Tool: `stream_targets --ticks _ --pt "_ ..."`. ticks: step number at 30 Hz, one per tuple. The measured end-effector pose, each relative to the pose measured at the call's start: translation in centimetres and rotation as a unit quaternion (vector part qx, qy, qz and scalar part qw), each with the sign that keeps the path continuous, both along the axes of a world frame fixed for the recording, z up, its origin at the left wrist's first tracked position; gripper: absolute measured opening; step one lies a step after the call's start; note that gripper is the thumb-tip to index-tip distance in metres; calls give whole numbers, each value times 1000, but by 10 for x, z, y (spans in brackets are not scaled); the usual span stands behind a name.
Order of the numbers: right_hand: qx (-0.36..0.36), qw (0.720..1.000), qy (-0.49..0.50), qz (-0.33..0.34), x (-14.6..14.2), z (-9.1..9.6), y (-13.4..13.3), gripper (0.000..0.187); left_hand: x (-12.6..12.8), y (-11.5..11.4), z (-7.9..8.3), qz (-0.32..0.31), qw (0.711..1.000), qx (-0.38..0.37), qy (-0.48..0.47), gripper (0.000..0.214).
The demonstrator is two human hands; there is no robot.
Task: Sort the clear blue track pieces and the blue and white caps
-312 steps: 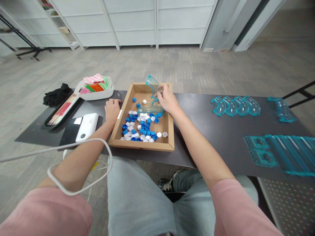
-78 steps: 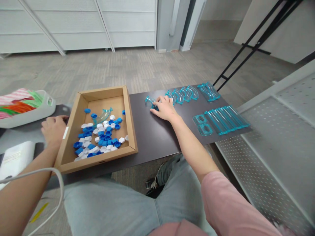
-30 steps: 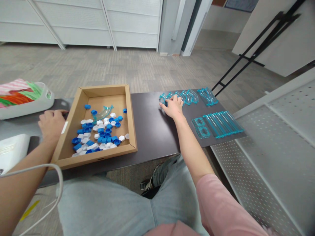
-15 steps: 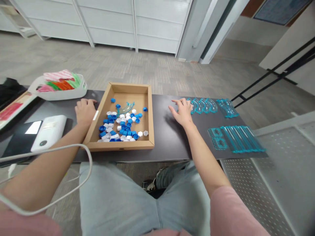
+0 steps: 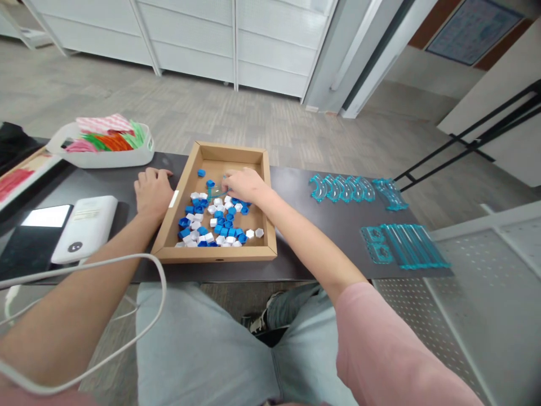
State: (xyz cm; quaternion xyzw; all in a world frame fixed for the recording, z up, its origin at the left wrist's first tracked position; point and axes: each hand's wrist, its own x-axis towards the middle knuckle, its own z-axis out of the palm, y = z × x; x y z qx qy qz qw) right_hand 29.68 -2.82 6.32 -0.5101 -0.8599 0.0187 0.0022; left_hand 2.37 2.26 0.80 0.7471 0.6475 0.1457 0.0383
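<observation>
Inside the cardboard box (image 5: 273,242) my right hand (image 5: 244,185) is closed at one end of a curved clear-teal plastic piece (image 5: 214,190), its fingertips partly hidden behind the hand. Below it lie many small blue hexagonal pieces (image 5: 225,230) and white hexagonal pieces (image 5: 259,232). My left hand (image 5: 152,189) rests on the dark table beside the box's left wall, holding nothing, with fingers loosely bent and the thumb apart. Further right on the table, a row of curved teal pieces (image 5: 341,189) lies near the back edge.
Straight teal tubes (image 5: 416,246) and flat square teal pieces (image 5: 376,245) lie at the table's right end, with more teal pieces (image 5: 389,193) behind. At left are a white basket (image 5: 105,159), a white power bank (image 5: 87,228) and a dark phone (image 5: 36,239). A white cable (image 5: 158,282) crosses my left arm.
My right hand has moved left from the table near the teal row into the box and closed on the curved teal piece. The left hand stays beside the box.
</observation>
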Motion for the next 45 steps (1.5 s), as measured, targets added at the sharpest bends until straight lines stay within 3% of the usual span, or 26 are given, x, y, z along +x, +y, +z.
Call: stream_targets --ticks 4,7,9,13,16,22,26,32,35,40,45 --pt "32 998 56 -9 9 4 -7 26 -2 1 -5 -6 1000 12 -20 54" --pt "33 985 165 -39 22 6 -13 23 -1 -1 -4 -5 999 20 -27 52" --pt "15 960 275 -50 32 4 -16 19 1 -2 -2 -3 1000 15 -20 54" --pt "-28 869 490 -58 62 -5 -24 26 3 -6 4 0 1000 -2 -4 57" --pt "3 840 532 -103 100 -11 -44 35 4 -7 7 5 1000 -13 2 58" --pt "108 896 355 -244 191 -23 -94 25 6 -5 6 32 999 -9 0 60" --pt "106 932 200 -284 221 -35 -104 26 6 -4 5 36 999 -7 9 66" --pt "75 950 115 -280 222 -46 -107 31 6 2 6 62 998 -8 13 69" --pt "86 948 123 -280 217 -46 -111 38 7 3 7 70 997 -14 21 71" --pt "69 962 146 -221 205 -49 -114 42 9 3 9 87 995 -21 36 73" --pt "63 955 144 -250 208 -53 -111 46 7 5 8 87 995 -19 44 80"
